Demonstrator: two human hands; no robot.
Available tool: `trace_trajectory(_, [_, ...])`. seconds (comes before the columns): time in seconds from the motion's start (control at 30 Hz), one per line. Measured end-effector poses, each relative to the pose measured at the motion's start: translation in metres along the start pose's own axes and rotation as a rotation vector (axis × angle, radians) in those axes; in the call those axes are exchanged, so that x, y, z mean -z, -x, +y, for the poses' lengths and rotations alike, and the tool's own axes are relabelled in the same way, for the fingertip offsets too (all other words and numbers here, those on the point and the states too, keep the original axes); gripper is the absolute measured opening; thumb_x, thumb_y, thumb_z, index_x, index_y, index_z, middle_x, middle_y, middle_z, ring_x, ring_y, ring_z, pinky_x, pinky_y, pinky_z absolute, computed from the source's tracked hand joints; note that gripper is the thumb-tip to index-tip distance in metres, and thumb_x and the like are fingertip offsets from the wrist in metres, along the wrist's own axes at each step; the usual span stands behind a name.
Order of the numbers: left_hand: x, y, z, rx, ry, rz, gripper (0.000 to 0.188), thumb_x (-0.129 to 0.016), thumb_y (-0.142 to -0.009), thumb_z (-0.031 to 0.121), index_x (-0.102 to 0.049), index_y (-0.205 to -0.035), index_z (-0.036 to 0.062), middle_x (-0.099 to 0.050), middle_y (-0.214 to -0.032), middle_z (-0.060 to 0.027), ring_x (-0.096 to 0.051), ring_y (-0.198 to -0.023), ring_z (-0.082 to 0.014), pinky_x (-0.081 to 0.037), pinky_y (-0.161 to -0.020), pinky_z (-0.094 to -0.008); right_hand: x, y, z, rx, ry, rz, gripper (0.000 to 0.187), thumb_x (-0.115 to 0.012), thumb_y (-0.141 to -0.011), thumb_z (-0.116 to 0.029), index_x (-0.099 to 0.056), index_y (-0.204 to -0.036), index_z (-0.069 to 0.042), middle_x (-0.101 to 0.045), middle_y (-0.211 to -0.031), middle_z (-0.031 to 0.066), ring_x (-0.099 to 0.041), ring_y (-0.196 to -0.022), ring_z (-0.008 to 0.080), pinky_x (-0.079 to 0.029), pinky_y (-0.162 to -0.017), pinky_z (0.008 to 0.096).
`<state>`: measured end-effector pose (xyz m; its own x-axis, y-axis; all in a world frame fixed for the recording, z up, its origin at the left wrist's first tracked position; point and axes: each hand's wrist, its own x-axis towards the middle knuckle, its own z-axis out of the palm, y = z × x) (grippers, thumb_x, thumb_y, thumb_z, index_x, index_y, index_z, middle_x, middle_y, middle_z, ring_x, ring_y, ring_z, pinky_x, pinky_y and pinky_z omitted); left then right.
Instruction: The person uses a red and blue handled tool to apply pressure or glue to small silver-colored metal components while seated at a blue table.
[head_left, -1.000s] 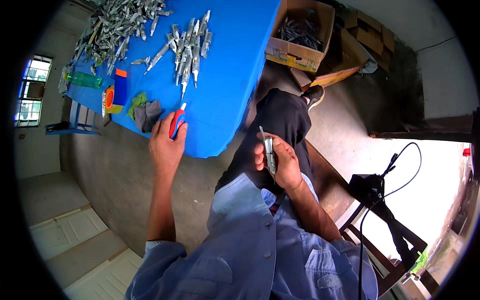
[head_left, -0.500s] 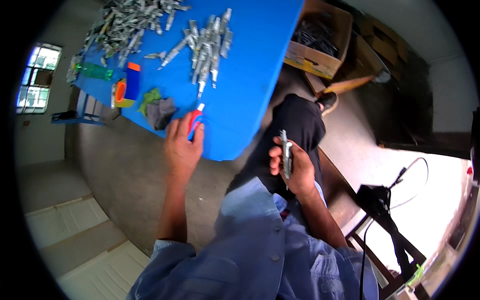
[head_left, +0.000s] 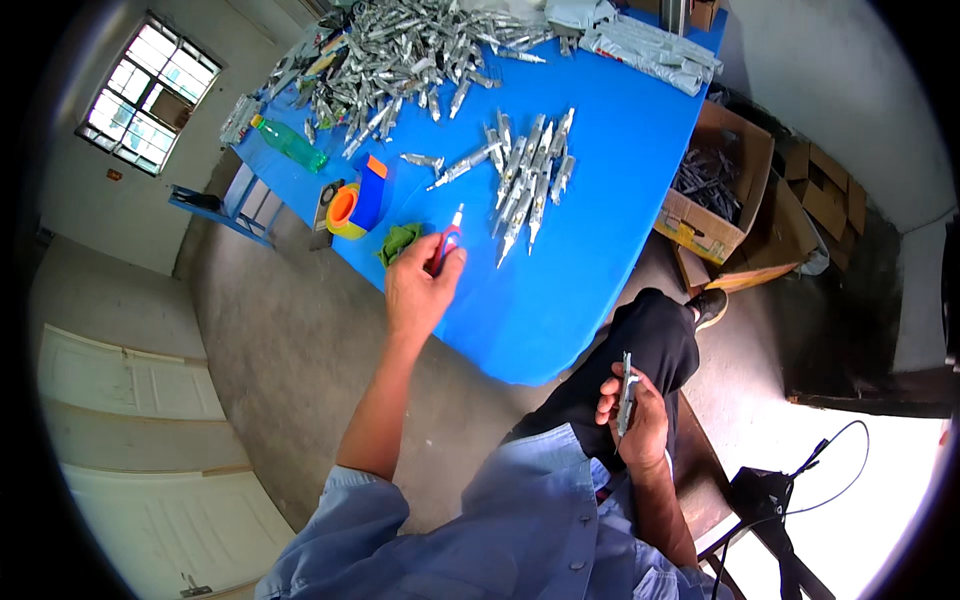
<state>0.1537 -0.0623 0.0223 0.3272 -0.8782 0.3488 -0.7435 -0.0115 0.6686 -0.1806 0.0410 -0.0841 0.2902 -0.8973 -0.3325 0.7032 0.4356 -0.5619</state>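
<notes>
My left hand (head_left: 418,285) is closed round a small red bottle (head_left: 447,250) with a white pointed tip, above the near part of the blue table. A crumpled green cloth (head_left: 400,243) lies against the fingers. Over my lap, my right hand (head_left: 640,415) grips a slim silver metal part (head_left: 626,395), held nearly upright. Beyond the left hand, a small group of similar silver parts (head_left: 525,180) lies on the table, with a few strays beside it. A much larger heap of them (head_left: 400,55) covers the far left.
A tape roll in a blue and orange holder (head_left: 358,202) stands by the table's left edge, near a green plastic bottle (head_left: 290,143). Grey-white packets (head_left: 650,55) lie at the far right. A carton of dark parts (head_left: 715,235) stands right of the blue table (head_left: 520,340).
The view has tilted up, showing more of the table. My left hand has moved away across the table with the red bottle, and the grey cloth no longer shows. My right hand keeps its grip.
</notes>
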Motion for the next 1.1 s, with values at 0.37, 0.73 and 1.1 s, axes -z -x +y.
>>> trace_trajectory(0.37, [0.016, -0.093, -0.074, -0.106, -0.264, 0.050, 0.031, -0.079, -0.088, 0.025, -0.073, -0.108, 0.0022, -0.072, -0.090, -0.0175, -0.069, -0.080, -0.0345, -0.054, -0.073, -0.0445, 0.002, -0.001, -0.001, 0.011, 0.026, -0.029, 0.046, -0.053, -0.108, -0.034, -0.058, -0.137, 0.002, -0.071, -0.104, 0.0140, -0.071, -0.081, 0.0219, -0.059, -0.066, 0.0345])
trace_trajectory(0.73, [0.017, 0.009, -0.035, -0.331, -0.545, 0.121, 0.037, -0.077, -0.090, 0.025, -0.071, -0.117, 0.0005, -0.068, -0.120, -0.0186, -0.061, -0.114, -0.0414, -0.049, -0.098, -0.0509, 0.013, -0.016, 0.001, -0.044, -0.023, -0.083, 0.035, -0.053, -0.109, -0.018, -0.059, -0.139, 0.001, -0.074, -0.111, 0.0184, -0.074, -0.089, 0.0256, -0.063, -0.073, 0.0375])
trace_trajectory(1.1, [0.001, 0.013, -0.025, -0.167, -0.340, 0.070, 0.024, -0.072, -0.095, 0.015, -0.071, -0.114, -0.0005, -0.070, -0.116, -0.0184, -0.065, -0.109, -0.0396, -0.052, -0.095, -0.0471, -0.040, -0.030, -0.032, 0.061, 0.249, -0.087, 0.033, -0.061, -0.106, -0.006, -0.060, -0.139, -0.004, -0.072, -0.113, 0.0080, -0.071, -0.094, 0.0174, -0.060, -0.080, 0.0316])
